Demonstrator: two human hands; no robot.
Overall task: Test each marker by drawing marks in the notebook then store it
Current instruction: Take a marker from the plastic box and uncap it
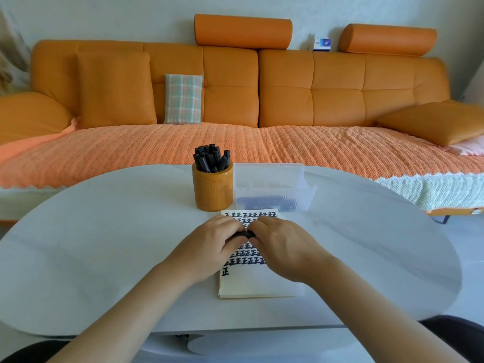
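A notebook (258, 282) lies open on the white table, its page filled with rows of black drawn marks. Above it my left hand (214, 242) and my right hand (281, 243) meet, both closed on one black marker (246, 234), of which only a short piece shows between the fingers. An orange wooden cup (212, 188) behind the notebook holds several black markers (211, 157). Right of the cup stands a clear plastic box (271, 187) with dark markers lying inside.
The oval white table (104, 244) has bare surface to the left and right of the notebook. An orange sofa (235, 100) with cushions runs behind the table's far edge. Dark chair parts show at the bottom corners.
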